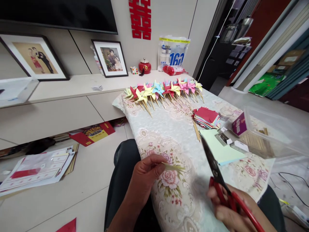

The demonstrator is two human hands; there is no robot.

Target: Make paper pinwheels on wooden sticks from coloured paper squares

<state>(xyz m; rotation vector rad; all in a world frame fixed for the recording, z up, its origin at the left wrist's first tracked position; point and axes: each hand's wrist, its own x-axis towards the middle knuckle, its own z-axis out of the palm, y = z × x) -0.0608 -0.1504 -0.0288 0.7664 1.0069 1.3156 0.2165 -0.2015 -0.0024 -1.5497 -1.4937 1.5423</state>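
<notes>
Between thumb and fingers, my left hand (150, 172) pinches a thin piece of pale yellow-green paper (174, 167), seen nearly edge-on above the flowered tablecloth (166, 129). My right hand (238, 209) grips red-handled scissors (214, 172) whose blades point up and away, apart from the paper. Toward the far end of the table lie several paper pinwheels (158, 89) on sticks, in yellow, red, pink and blue. A stack of coloured paper squares (206, 116) sits right of centre, with a few thin wooden sticks (196, 131) beside it.
On the right, a clear plastic box (277, 135) holds sticks. Small boxes (238, 146) rest on pale green sheets (217, 154). A round clear container (226, 112) stands behind. Beyond the table is a cabinet ledge (79, 87) with framed photos (111, 58) and a red jar (145, 66).
</notes>
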